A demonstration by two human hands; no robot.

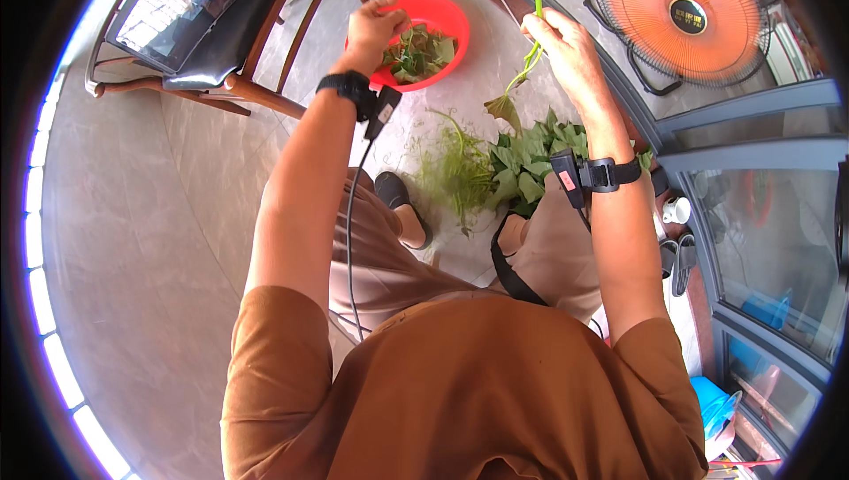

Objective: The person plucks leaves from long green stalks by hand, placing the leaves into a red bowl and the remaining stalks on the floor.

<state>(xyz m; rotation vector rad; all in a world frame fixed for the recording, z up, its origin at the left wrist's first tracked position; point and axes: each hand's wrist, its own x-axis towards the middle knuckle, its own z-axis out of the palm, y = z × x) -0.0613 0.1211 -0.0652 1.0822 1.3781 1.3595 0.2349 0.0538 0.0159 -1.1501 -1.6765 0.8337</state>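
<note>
My right hand [560,36] is closed on a green leafy stem [530,56], which hangs down with a wilted leaf at its lower end. Over the left rim of a red plastic basin [457,22] is my left hand [381,26], its fingers bent, with a thin green strand below the fingertips; whether they grip it I cannot tell. Torn green leaves [421,52] lie in the basin. On the floor between my feet and the basin are a heap of thin stems and peelings [457,162] and, right of it, a pile of broad green leaves [530,155].
An orange floor fan [683,16] stands at the upper right, beyond a door track. A wooden chair [265,92] at the upper left carries a dark flat screen or case [189,9]. Glass doors [763,235], a white mug [676,210] and slippers [682,264] are at the right.
</note>
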